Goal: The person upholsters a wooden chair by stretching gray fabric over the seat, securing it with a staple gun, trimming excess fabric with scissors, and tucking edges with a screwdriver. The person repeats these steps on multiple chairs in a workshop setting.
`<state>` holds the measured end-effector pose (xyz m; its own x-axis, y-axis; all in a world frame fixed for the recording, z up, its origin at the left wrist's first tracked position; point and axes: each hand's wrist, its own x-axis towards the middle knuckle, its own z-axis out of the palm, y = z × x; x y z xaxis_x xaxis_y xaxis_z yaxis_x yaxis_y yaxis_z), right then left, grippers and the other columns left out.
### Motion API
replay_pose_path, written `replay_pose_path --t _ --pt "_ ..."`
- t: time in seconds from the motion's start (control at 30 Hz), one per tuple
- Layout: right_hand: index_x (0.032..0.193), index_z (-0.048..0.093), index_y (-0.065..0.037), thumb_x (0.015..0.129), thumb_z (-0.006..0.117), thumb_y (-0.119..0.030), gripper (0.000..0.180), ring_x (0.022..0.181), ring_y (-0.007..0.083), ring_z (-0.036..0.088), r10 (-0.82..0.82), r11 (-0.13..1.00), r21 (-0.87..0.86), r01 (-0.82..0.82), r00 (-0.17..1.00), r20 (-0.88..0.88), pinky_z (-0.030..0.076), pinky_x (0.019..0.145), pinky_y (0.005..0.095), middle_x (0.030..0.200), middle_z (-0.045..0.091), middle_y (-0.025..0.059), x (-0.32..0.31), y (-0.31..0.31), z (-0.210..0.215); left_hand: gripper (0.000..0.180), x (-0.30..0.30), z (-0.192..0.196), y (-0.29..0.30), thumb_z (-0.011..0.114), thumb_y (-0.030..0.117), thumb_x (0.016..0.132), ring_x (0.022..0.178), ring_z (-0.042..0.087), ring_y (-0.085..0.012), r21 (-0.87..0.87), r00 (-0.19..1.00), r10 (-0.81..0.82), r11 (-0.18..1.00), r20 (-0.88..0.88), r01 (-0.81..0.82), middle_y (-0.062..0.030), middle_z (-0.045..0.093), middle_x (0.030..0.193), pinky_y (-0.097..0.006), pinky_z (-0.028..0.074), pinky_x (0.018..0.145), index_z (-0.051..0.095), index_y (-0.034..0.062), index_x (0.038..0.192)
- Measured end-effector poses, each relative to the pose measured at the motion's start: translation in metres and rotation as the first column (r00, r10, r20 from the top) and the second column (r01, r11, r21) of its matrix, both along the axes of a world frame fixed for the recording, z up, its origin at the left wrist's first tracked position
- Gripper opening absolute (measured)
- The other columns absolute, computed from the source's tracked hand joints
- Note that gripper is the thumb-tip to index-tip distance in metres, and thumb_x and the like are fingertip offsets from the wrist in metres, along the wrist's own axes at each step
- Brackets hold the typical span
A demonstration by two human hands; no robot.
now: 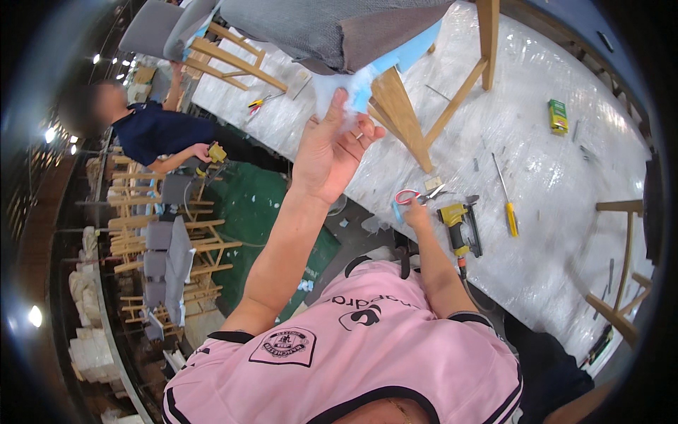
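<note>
My left hand point(328, 159) is raised below the corner of a grey upholstered chair point(289, 32). Its thumb presses a tuft of white wadding point(328, 90) against the curled fingers. Blue foam or lining point(406, 53) shows beside the wadding, under a loose flap of darker grey fabric point(381, 35). The chair lies on the table with its wooden legs point(402, 116) outward. At the table's near edge, my right hand point(418, 214) is closed at the handles of red-handled scissors point(409, 196); their blades point right. A small blue scrap point(397, 212) is against its fingers.
A yellow-and-black air stapler point(459, 230) and a yellow-handled screwdriver point(510, 212) lie right on the plastic-covered table point(537, 155), with a green-and-yellow box point(558, 116) beyond. Pliers point(258, 104) lie far left. A co-worker point(159, 134) stands left, holding another stapler, near stacked chairs point(166, 261).
</note>
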<state>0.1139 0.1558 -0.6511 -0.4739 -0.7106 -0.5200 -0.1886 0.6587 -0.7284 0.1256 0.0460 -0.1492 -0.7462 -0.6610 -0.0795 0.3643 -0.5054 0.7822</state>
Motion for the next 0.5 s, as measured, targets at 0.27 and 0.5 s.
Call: replay_pose_path --t 0.27,0.5 --pt "0.100 0.070 -0.005 0.084 0.074 -0.032 0.031 0.094 0.0401 0.072 -0.348 0.931 0.053 0.361 0.921 -0.176 0.056 0.084 0.0494 0.093 0.073 0.0231 0.016 0.013 0.023 0.034 -0.015 0.011 -0.001 0.069 0.034 0.100 0.084 0.067 -0.0188 -0.089 0.977 -0.195 0.975 0.084 0.203 -0.0109 0.071 0.108 -0.040 0.056 0.088 0.062 0.0064 0.120" --pt "0.106 0.071 0.000 0.083 0.075 -0.055 0.060 0.104 0.0428 0.070 -0.373 0.879 0.171 0.444 0.866 -0.333 0.056 0.089 0.0519 0.110 0.072 0.0278 0.016 0.014 0.034 0.041 -0.013 0.006 -0.009 0.074 0.036 0.097 0.090 0.070 -0.0186 -0.177 0.950 -0.302 0.934 0.075 0.311 -0.0143 0.072 0.118 -0.036 0.057 0.087 0.064 0.0040 0.121"
